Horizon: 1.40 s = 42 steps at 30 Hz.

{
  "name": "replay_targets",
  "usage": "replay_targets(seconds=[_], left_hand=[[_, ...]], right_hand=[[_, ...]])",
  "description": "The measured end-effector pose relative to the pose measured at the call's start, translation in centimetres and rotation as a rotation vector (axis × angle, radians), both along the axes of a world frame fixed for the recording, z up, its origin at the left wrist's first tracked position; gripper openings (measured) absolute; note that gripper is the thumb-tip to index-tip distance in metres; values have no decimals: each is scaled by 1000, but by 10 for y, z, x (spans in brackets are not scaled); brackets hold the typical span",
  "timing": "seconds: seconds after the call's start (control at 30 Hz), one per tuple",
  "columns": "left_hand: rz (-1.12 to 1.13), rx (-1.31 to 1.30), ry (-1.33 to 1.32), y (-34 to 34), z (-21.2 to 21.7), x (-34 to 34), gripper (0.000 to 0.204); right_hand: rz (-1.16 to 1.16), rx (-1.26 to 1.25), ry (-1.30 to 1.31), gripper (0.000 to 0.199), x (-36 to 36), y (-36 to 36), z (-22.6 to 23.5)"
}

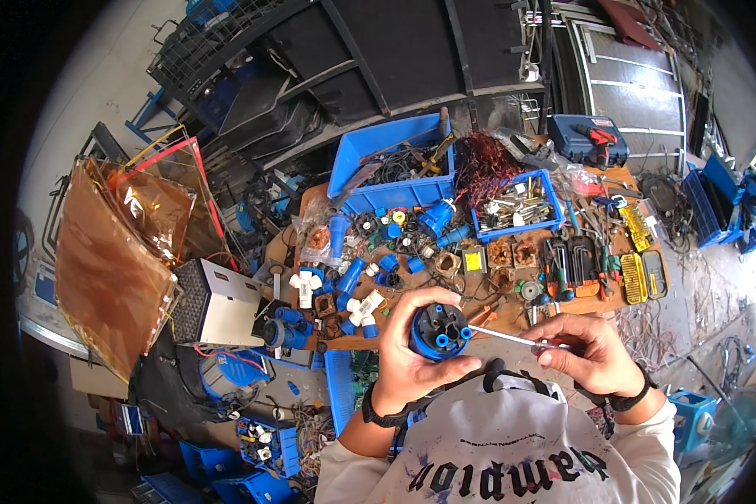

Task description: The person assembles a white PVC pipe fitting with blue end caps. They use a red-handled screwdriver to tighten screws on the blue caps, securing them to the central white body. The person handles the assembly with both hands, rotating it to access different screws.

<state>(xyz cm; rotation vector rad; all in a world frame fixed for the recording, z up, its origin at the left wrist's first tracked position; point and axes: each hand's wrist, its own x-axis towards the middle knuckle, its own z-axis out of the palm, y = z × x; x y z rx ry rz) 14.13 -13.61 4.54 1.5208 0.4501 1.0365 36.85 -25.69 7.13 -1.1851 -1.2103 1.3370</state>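
Fingers of the left hand (407, 357) wrap a blue plug (438, 332). Right hand (586, 353) pinches a screwdriver (512, 338), tip at the plug's rim.

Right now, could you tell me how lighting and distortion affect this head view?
Head view: even daylight, soft shadows; fisheye bends edges near the black rim; glare on the amber sheet; centre sharp, with the left hand gripping the blue plug, the right hand holding the screwdriver.

Bright daylight, sharp, fisheye-bent edges.
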Motion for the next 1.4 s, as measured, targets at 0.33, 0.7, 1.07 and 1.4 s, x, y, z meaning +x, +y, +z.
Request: replay_targets(seconds=[0.33,0.7,1.07,1.4], left_hand=[[26,173,237,-1,22,-5,61],[-79,-229,171,-5,31,-3,57],[-347,-605,42,-1,42,-7,51],[-303,-631,-15,0,40,-6,44]], right_hand=[[27,111,-315,27,6,4,21],[-55,260,-608,29,0,1,23],[22,216,-518,28,22,1,28],[-126,338,-544,26,30,-8,23]])
